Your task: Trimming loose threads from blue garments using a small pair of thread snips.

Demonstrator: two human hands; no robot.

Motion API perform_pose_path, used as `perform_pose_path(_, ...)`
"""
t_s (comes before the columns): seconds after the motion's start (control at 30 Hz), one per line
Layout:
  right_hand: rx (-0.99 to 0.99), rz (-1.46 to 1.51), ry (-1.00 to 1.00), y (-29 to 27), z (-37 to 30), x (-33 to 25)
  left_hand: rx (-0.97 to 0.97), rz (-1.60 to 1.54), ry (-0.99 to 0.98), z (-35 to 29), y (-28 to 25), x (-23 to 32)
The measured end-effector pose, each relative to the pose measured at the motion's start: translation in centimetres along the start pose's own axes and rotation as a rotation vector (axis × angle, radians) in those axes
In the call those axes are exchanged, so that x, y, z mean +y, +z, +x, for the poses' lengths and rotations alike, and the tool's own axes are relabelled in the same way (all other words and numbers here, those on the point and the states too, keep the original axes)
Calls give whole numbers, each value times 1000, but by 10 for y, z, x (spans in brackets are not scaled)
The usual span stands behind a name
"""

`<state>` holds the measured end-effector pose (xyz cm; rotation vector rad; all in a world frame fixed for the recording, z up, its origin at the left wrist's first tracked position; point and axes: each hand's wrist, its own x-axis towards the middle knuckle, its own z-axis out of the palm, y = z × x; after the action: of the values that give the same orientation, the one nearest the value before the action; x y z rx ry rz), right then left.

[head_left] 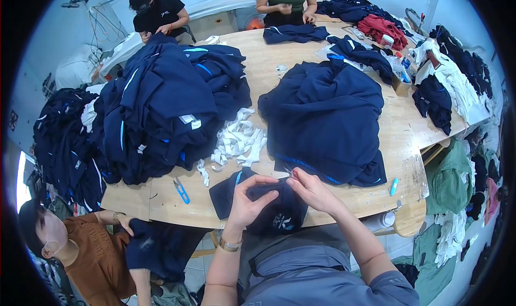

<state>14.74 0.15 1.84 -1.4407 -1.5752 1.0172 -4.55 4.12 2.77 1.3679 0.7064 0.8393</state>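
Observation:
A navy garment [286, 208] with a white printed mark hangs over the table's front edge before me. My left hand [248, 203] pinches its upper edge between thumb and fingers. Close beside it, my right hand [314, 192] is closed at the same edge. Thin metal tips, seemingly of thread snips [288, 171], poke out past the right fingers; the rest of the tool is hidden in the hand. Part of the garment lies flat on the tabletop left of my left hand.
Navy garment piles stand at left [161, 96] and right [325, 118], with white strips [240, 139] between. Blue-handled snips [181, 191] and a turquoise marker-like item [394, 186] lie on the table [344, 198]. A co-worker [91, 252] sits at left; two people work opposite.

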Motion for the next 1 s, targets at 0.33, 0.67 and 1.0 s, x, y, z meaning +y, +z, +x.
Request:
perform_pose_path(0.33, -60, 197, 5, 22, 2, 21, -90, 18, 86, 1, 4, 1)
perform_pose_path(0.67, 86, 281, 18, 41, 1, 21, -118, 18, 77, 2, 5, 4)
perform_pose_path(1.0, 264, 387, 50, 58, -1, 33, -142, -9, 122, 1, 12, 6)
